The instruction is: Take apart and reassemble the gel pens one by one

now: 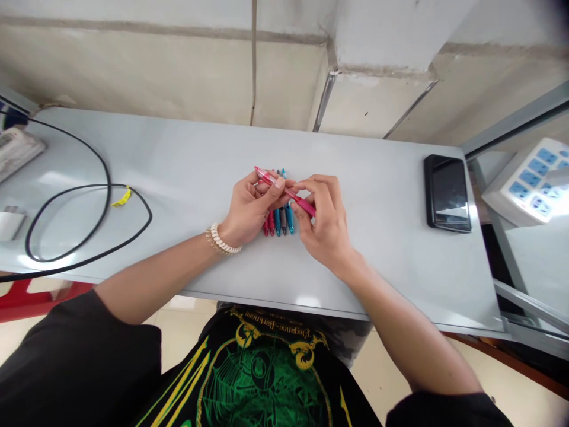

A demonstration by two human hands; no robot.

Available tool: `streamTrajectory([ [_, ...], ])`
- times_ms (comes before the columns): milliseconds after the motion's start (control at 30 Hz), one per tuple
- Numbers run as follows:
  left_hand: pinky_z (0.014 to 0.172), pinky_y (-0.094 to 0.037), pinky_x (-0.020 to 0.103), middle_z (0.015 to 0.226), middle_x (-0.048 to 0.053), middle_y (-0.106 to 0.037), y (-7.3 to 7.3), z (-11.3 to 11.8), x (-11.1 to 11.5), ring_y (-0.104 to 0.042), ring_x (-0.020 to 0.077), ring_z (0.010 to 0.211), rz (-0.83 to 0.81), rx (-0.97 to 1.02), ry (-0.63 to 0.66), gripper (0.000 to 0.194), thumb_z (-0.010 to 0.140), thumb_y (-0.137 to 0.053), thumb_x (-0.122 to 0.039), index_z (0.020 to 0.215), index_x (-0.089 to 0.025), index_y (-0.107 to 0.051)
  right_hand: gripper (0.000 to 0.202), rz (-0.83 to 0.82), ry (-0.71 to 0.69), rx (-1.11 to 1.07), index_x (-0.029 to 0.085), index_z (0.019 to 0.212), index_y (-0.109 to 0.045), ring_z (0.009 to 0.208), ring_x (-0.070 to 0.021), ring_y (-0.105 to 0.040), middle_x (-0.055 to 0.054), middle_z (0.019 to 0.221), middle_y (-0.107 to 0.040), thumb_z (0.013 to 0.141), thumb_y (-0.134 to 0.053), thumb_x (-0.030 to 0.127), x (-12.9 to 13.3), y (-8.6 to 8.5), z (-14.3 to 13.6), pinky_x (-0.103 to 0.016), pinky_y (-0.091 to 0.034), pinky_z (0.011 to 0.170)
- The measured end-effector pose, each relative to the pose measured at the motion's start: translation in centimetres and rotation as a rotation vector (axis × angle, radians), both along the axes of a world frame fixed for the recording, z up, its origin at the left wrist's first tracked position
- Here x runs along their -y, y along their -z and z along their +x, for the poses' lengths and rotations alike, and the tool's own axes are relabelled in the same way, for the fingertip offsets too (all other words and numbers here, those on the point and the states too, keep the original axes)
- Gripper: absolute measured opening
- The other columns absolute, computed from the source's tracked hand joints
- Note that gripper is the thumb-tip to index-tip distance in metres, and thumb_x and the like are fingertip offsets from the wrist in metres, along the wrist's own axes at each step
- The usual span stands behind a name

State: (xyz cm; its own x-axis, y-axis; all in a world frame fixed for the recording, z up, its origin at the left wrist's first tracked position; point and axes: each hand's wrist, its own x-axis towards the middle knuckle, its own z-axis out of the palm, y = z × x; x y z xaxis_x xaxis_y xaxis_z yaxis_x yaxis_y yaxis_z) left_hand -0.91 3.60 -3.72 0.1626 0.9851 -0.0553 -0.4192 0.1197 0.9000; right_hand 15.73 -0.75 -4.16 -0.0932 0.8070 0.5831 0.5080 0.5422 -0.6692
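A pink pen (304,205) is held slantwise above the grey table, its clear tip end at the upper left. My left hand (253,206) pinches it near that end, thumb on top. My right hand (323,220) has its fingers closed round the thicker pink end. Under my hands several pens lie side by side: red ones (272,224) at the left, then blue (278,222), a dark one (284,220) and a light blue one (290,219). My hands hide their middle parts.
A black cable (109,184) with a yellow tag loops across the left of the table (178,160). A white plug (11,224) sits at the far left. A black device (448,193) lies at the right, near a white socket block (531,181).
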Motion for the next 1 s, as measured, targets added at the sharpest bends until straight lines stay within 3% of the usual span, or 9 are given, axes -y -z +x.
streamTrajectory([
  [167, 0.086, -0.068, 0.024, 0.098, 0.008, -0.083, 0.0, -0.1, -0.1, -0.082, 0.0185, 0.094, -0.026, 0.005, -0.033, 0.041, 0.076, -0.098, -0.042, 0.094, -0.015, -0.072, 0.021, 0.033, 0.014, -0.066, 0.024, 0.122, -0.061, 0.102, -0.0217, -0.071, -0.012, 0.122, -0.063, 0.101, -0.062, 0.020, 0.0, -0.4, 0.1, -0.039, -0.068, 0.080],
  [333, 0.087, -0.069, 0.025, 0.099, 0.007, -0.082, -0.6, -0.2, 0.0, -0.082, 0.0187, 0.095, 0.002, 0.016, -0.045, 0.040, 0.076, -0.098, -0.042, 0.091, -0.017, -0.070, 0.007, 0.001, 0.032, -0.089, 0.026, 0.108, -0.068, 0.082, -0.0174, -0.073, -0.004, 0.094, -0.074, 0.107, -0.061, 0.027, 0.1, -1.0, 0.1, -0.033, -0.066, 0.075],
  [433, 0.085, -0.069, 0.025, 0.096, 0.004, -0.083, -0.7, -0.2, 0.1, -0.082, 0.0188, 0.094, 0.004, 0.028, -0.053, 0.042, 0.073, -0.100, -0.042, 0.091, -0.018, -0.071, 0.021, -0.037, 0.018, -0.136, 0.026, 0.122, -0.066, 0.089, -0.0189, -0.076, -0.007, 0.110, -0.074, 0.102, -0.070, 0.032, 0.1, -1.0, 0.2, -0.036, -0.067, 0.079],
  [500, 0.086, -0.069, 0.026, 0.096, 0.004, -0.083, -0.8, -0.2, 0.0, -0.082, 0.0189, 0.094, 0.002, 0.036, -0.073, 0.041, 0.074, -0.099, -0.042, 0.090, -0.018, -0.071, 0.019, 0.027, 0.012, -0.112, 0.026, 0.119, -0.069, 0.095, -0.0206, -0.075, -0.009, 0.116, -0.073, 0.101, -0.071, 0.028, 0.0, -1.0, 0.4, -0.038, -0.067, 0.083],
  [633, 0.093, -0.069, 0.029, 0.101, 0.006, -0.082, -1.0, -0.3, -0.2, -0.083, 0.0204, 0.099, -0.012, 0.026, -0.113, 0.034, 0.082, -0.094, -0.038, 0.091, -0.017, -0.069, 0.016, 0.002, 0.057, -0.092, 0.029, 0.116, -0.073, 0.084, -0.0182, -0.075, -0.003, 0.102, -0.078, 0.100, -0.072, 0.027, 0.0, -1.3, 0.8, -0.033, -0.066, 0.070],
  [733, 0.093, -0.069, 0.031, 0.101, 0.008, -0.082, -1.1, -0.4, -0.3, -0.083, 0.0221, 0.100, -0.010, 0.026, -0.121, 0.031, 0.086, -0.092, -0.035, 0.092, -0.016, -0.069, 0.022, 0.017, 0.029, -0.090, 0.027, 0.119, -0.074, 0.090, -0.0194, -0.077, -0.005, 0.108, -0.079, 0.097, -0.075, 0.025, 0.1, -1.5, 0.9, -0.034, -0.067, 0.074],
  [867, 0.091, -0.069, 0.030, 0.099, 0.006, -0.082, -1.0, -0.4, -0.4, -0.083, 0.0207, 0.098, 0.006, 0.046, -0.117, 0.031, 0.085, -0.092, -0.036, 0.092, -0.016, -0.069, 0.017, 0.011, 0.053, -0.076, 0.026, 0.116, -0.076, 0.077, -0.0183, -0.076, -0.004, 0.096, -0.080, 0.099, -0.074, 0.026, 0.0, -1.5, 0.9, -0.034, -0.067, 0.069],
  [933, 0.093, -0.069, 0.030, 0.099, 0.006, -0.082, -1.0, -0.4, -0.4, -0.083, 0.0206, 0.098, 0.009, 0.052, -0.121, 0.033, 0.083, -0.093, -0.037, 0.092, -0.016, -0.069, 0.021, 0.080, 0.031, -0.074, 0.026, 0.118, -0.075, 0.089, -0.0223, -0.078, -0.007, 0.106, -0.079, 0.097, -0.076, 0.025, -0.2, -1.5, 0.9, -0.039, -0.069, 0.075],
  [1000, 0.094, -0.068, 0.030, 0.099, 0.006, -0.082, -1.1, -0.4, -0.4, -0.083, 0.0212, 0.099, -0.002, 0.043, -0.122, 0.034, 0.084, -0.093, -0.038, 0.092, -0.016, -0.069, 0.012, 0.213, -0.005, -0.043, 0.027, 0.103, -0.076, 0.097, -0.0232, -0.077, -0.007, 0.109, -0.078, 0.097, -0.072, 0.017, -0.3, -1.4, 0.9, -0.041, -0.068, 0.080],
])
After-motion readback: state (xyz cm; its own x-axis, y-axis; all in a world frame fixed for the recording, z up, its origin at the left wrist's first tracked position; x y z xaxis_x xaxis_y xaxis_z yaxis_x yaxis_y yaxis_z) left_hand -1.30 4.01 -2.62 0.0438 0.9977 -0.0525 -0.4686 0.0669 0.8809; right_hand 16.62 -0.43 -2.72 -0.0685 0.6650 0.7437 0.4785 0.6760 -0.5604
